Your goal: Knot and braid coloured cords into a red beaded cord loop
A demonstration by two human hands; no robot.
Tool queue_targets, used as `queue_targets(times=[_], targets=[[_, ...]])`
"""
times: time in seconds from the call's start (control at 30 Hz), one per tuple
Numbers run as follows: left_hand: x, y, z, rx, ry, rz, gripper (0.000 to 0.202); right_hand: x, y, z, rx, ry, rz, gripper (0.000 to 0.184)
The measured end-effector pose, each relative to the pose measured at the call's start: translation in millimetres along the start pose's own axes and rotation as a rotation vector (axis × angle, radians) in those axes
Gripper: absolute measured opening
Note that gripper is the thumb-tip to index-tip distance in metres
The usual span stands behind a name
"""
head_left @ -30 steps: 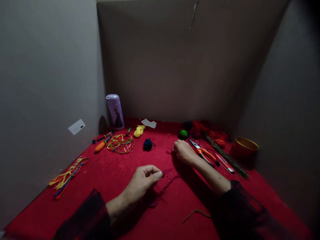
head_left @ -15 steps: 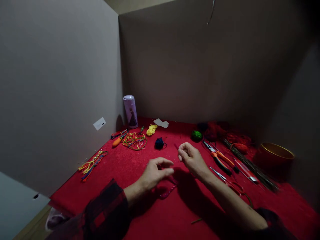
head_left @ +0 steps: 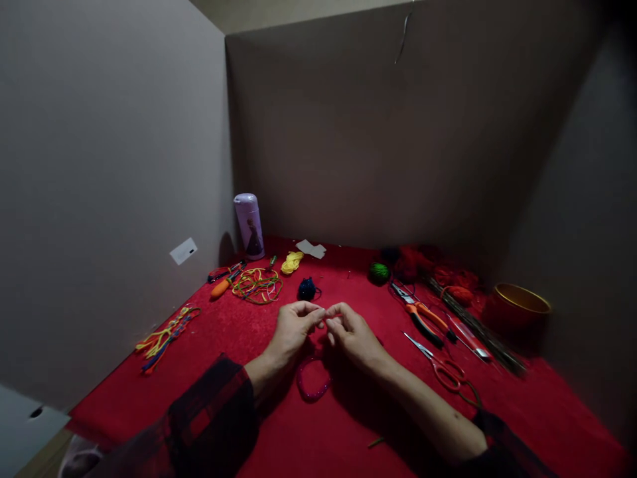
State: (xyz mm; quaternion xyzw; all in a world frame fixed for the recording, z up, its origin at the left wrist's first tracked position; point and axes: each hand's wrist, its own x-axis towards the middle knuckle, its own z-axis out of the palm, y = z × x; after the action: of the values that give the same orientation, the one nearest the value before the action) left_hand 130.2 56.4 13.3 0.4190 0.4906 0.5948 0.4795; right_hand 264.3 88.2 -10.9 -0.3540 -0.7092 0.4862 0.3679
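My left hand and my right hand meet over the middle of the red cloth, fingertips nearly touching. Each pinches thumb against fingers; whatever lies between them is too small to make out. Just below the hands, a glossy pink-red loop shows, its upper part dim in their shadow. I cannot tell whether it joins to what the fingers hold. Behind my fingers sits a dark blue yarn ball.
On the right lie orange-handled pliers, red scissors, a utility knife, sticks and a gold-rimmed bowl. Leftward are braided cords, tangled yarn, an orange-handled tool and a purple bottle. Grey panels stand around.
My hands, apart before, have come together at the fingertips. My left fingers have closed from a spread pose, and the pink-red loop shows more fully. The view has shifted slightly right.
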Motion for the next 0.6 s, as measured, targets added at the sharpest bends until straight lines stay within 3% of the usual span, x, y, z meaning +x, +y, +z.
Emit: queue_targets(times=[0.17,0.37,0.47,0.6], targets=[[2.1,-0.4,-0.4,0.003,0.008,0.003,0.029,0.8,-1.3,-0.9,-0.1,-0.005,-0.044,0.023],[6.7,2.6,-7.4,0.079,0.073,0.01,0.045,3.2,3.8,-1.3,0.018,0.021,0.013,0.022],[7.4,4.0,-11.3,0.179,0.089,0.104,0.044,3.0,4.7,-1.2,0.04,0.006,0.036,0.021],[2.9,4.7,-11.4,0.377,-0.09,0.343,0.024,1.5,2.4,-1.5,0.056,-0.017,0.029,0.022]])
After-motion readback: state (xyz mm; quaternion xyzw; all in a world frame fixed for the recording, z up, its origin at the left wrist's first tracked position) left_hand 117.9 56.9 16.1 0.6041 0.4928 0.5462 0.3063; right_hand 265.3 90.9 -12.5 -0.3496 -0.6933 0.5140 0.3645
